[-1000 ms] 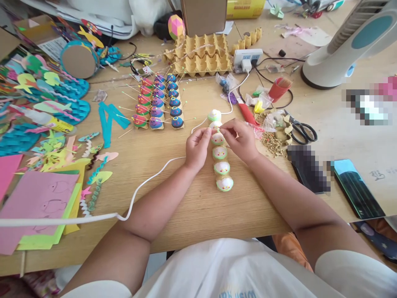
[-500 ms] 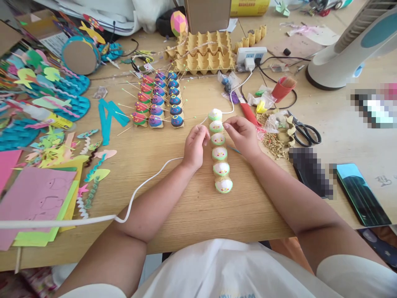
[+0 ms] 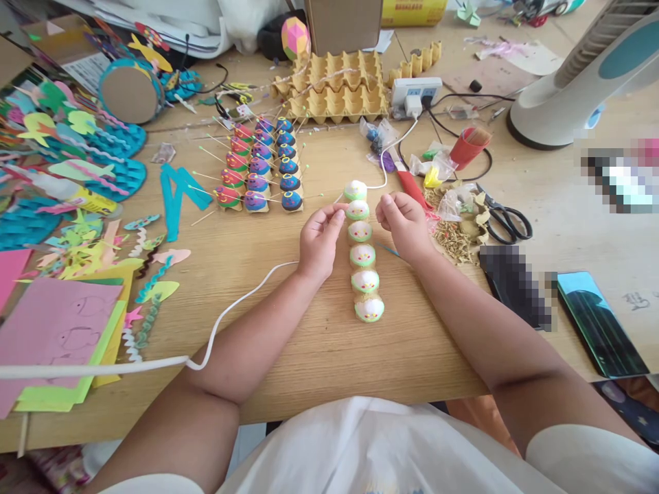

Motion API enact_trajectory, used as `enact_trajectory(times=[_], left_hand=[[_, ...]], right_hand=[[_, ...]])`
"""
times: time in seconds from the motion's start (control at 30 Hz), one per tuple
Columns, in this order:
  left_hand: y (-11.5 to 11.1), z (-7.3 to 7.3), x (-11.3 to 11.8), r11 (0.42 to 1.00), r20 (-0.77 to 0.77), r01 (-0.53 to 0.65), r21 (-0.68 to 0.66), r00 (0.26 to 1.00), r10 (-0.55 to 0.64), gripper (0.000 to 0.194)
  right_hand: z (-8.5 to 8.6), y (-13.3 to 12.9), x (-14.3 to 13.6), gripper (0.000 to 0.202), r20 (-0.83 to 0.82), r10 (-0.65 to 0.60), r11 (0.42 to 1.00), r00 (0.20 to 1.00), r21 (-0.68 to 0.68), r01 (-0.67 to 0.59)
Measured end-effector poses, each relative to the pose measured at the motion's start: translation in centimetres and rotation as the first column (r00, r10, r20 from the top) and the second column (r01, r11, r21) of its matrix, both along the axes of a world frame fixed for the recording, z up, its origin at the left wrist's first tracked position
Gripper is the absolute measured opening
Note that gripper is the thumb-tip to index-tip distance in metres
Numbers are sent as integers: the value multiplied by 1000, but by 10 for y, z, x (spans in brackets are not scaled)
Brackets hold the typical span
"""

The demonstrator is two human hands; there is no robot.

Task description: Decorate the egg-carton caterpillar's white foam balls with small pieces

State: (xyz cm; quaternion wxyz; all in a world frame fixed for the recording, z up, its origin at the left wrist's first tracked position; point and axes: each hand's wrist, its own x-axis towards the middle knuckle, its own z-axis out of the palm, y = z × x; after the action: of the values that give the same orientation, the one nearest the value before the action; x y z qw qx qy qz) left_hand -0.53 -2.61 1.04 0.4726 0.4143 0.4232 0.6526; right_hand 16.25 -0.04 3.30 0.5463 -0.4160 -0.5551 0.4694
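A single row of white-painted egg-carton cups [image 3: 362,256] runs away from me, each cup with a light green rim and small red and yellow marks. On its left side, my left hand [image 3: 318,243] is closed, thumb and forefinger together at the edge of the second cup from the far end. Whatever is in that pinch is too small to make out. To the right of the same cup, my right hand [image 3: 406,225] is closed, fingers curled and apart from the row. Its grip hides anything in it. A thin blue stick [image 3: 388,250] lies near my right wrist.
Painted cups with pins [image 3: 257,165] stand behind left. Coloured paper [image 3: 66,322] and cut-out fish lie left. A white cable [image 3: 226,315] crosses my left forearm. Scissors [image 3: 507,216], a red cup [image 3: 469,147], a phone [image 3: 600,322] and a fan [image 3: 540,116] are right.
My right hand has drawn slightly right, away from the second cup, its fingers curling in more. My left fingertips have risen to that cup's left edge. The row stays in place.
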Motion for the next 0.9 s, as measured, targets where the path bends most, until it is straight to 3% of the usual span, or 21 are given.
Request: enact_trajectory(times=[0.2, 0.43, 0.9], left_hand=[[1, -1, 0, 1000, -16, -29, -8, 999, 29, 46], [0, -2, -2, 1000, 26, -11, 4, 1000, 10, 48], [0, -1, 0, 1000, 1, 7, -6, 1000, -7, 44]], right_hand=[[0, 3, 0, 74, -68, 65, 995, 996, -77, -70], [1, 1, 0, 58, -229, 141, 965, 963, -186, -185], [2, 1, -1, 61, -278, 149, 953, 949, -216, -213]])
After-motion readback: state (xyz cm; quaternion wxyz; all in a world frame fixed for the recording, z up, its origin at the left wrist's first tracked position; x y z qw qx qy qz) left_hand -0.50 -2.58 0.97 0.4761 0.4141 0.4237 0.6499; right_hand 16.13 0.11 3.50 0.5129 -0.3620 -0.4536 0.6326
